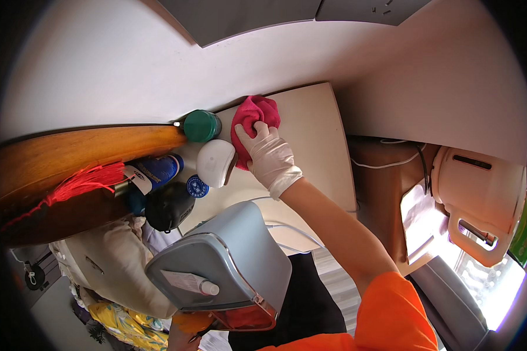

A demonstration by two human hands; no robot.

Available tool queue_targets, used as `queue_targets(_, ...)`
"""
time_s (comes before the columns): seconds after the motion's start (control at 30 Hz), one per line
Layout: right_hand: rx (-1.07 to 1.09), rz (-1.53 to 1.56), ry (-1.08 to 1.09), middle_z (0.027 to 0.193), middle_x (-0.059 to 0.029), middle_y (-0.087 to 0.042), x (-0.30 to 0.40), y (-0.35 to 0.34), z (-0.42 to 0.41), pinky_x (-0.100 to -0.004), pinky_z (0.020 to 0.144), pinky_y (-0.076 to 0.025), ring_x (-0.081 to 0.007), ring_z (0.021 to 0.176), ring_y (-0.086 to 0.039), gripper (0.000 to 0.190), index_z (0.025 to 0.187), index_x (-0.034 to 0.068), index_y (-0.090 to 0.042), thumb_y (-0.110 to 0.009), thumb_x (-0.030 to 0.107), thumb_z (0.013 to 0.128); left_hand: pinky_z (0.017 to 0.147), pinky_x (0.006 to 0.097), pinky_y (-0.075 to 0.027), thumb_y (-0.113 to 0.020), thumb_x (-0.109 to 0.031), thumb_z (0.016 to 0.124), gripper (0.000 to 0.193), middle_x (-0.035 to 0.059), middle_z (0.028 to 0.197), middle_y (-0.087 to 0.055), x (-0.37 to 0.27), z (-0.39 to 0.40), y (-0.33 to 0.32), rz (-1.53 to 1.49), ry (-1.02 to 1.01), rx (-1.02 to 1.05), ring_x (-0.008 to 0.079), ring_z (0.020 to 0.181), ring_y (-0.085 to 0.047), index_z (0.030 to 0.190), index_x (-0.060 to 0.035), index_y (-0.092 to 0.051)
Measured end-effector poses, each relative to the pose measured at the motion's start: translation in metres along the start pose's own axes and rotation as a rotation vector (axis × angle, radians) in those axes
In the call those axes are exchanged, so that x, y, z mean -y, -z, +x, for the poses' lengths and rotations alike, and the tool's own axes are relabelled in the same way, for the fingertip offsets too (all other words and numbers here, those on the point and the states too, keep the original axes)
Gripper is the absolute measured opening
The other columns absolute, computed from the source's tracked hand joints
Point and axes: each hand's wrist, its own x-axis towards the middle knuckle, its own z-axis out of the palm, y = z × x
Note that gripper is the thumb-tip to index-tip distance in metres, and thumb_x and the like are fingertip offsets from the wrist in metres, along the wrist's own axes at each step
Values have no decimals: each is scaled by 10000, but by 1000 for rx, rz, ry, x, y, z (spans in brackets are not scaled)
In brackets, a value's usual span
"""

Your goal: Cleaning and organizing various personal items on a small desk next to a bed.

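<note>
My right hand point(270, 153), in a white glove, presses a crumpled pink cloth point(257, 112) on the cream tabletop point(309, 131), near its wall edge. Just left of the cloth stand a white rounded device point(213, 163) and a green-lidded jar point(200, 126). A grey-blue box point(254, 245) with a small white tube point(208, 287) on its top is tilted in front of me. Part of my left hand point(182, 338) shows at the box's lower end; its fingers are mostly hidden, so its hold cannot be made out.
A blue can point(160, 169), a blue round lid point(197, 186) and a black pouch point(169, 206) crowd the table's left side beside a wooden headboard point(92, 145) with a red tassel point(86, 177). White cables point(296, 230) cross the near edge. A cream appliance point(474, 188) stands right; grey cabinets point(254, 19) hang above.
</note>
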Motion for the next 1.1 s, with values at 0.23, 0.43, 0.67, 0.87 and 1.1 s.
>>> queue_targets(0.23,32,-110,-112,1202,-155,-456,-60,18,-31,-402,830,-491,-326,1044,-512,714,1329,207,-437,-719,282,678,1038,391,-303,-573,-388,794,618,110,1353,-433,-1,33,69,-225,73,-181,233,1249,-400,1330,-138,-396)
queue_targets(0.43,-127,-148,-396,1270,-184,-405,-112,44,-3,-412,869,-481,-347,1096,-465,843,1353,130,-375,-759,385,647,944,353,-415,-650,-161,759,547,119,1213,-528,7,86,157,-1276,406,-411,245,1140,-505,1257,-33,-463)
queue_targets(0.67,109,35,-713,1248,-243,-417,-89,28,-106,-411,874,-471,-366,1069,-490,960,1396,52,-261,-764,405,658,871,482,-519,-610,-210,845,572,228,1210,-515,-6,171,215,-1411,255,-403,403,1078,-550,1284,76,-380)
queue_targets(0.87,121,16,-747,1243,-273,-407,-76,7,-181,-420,893,-449,-392,1060,-486,910,1399,46,-263,-745,354,691,829,454,-545,-493,-176,919,394,185,1176,-535,13,264,241,-1987,140,-227,345,981,-620,1235,52,-434)
queue_targets(1.1,184,342,-865,1252,-306,-429,-97,19,-236,-424,966,-409,-415,1155,-456,801,1390,34,-295,-705,261,741,916,505,-491,-319,-163,958,395,266,1253,-473,16,327,250,-1995,352,-33,468,1054,-549,1276,72,-339)
